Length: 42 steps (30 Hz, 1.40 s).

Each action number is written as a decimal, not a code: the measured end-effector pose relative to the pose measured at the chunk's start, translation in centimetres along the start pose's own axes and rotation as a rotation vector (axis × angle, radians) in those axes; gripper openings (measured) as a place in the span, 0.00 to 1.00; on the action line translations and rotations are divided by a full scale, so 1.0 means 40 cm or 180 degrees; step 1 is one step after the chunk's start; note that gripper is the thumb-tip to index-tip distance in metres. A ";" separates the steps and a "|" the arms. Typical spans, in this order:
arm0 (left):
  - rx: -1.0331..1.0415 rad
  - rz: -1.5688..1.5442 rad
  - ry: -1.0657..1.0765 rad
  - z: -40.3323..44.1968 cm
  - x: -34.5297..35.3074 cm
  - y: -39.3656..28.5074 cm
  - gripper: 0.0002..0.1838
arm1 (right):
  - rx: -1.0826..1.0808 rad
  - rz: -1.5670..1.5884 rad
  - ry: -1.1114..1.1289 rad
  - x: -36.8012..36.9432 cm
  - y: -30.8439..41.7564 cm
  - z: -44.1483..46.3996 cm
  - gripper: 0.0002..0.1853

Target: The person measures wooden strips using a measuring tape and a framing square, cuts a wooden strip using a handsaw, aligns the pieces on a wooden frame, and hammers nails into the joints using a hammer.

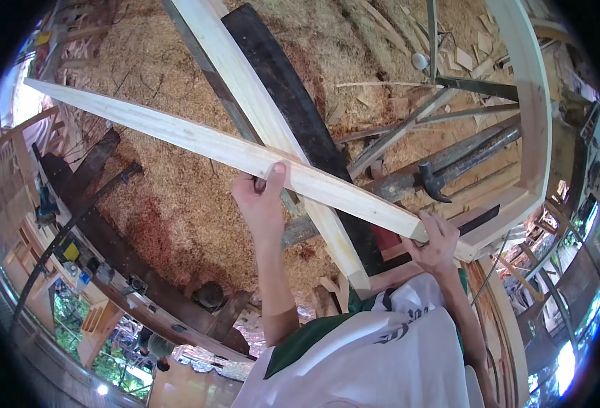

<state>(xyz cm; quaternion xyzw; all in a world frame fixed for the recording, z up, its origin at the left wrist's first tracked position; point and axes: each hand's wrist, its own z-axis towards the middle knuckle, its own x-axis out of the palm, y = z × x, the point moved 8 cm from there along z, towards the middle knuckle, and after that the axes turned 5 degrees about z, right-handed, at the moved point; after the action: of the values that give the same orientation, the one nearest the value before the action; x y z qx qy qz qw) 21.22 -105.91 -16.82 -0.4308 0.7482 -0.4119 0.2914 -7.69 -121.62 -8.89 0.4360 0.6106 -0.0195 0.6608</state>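
Observation:
A long pale wooden plank [171, 138] stretches from the upper left down to my right side. My left hand [262, 197] grips its near edge around the middle, thumb on top and fingers curled beneath. My right hand [434, 243] is closed around the plank's right end. Below it, another pale plank [262, 95] crosses at an angle, beside a dark board [290, 102]. A hammer [433, 182] with a dark head lies to the right, beyond my right hand. Near that hand is a flat dark strip [478, 219], its kind unclear.
Wood shavings [157, 197] cover the ground. A curved pale timber frame [534, 102] rises on the right, with crossed struts [405, 129] beside it. Dark timbers and a long bench [123, 299] curve along the left. Another person [157, 345] is partly visible at lower left.

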 end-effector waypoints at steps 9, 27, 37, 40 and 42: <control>-0.0177 -0.1140 -0.0024 0.002 -0.008 0.032 0.22 | 0.0178 0.0051 0.0138 -0.002 -0.005 -0.005 0.26; -0.0378 -0.0864 -0.0193 0.013 -0.017 0.048 0.22 | 0.0230 0.0777 0.0119 -0.029 -0.035 -0.034 0.28; -0.0252 -0.1608 -0.0259 -0.156 -0.012 0.114 0.11 | 0.0577 0.1740 0.0223 -0.157 -0.181 -0.013 0.15; -0.0148 -0.0488 -0.0652 -0.288 -0.017 0.132 0.09 | 0.0449 0.1722 0.0274 -0.173 -0.201 -0.014 0.14; -0.0132 -0.0269 -0.0684 -0.376 0.002 0.203 0.08 | 0.0427 0.1713 0.0375 -0.152 -0.194 -0.032 0.14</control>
<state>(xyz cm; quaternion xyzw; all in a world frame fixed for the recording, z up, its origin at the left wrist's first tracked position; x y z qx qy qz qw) 5.99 -98.14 -16.48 -0.5095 0.7022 -0.3597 0.3434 -14.56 -128.75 -8.02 0.6256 0.5076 0.1416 0.5752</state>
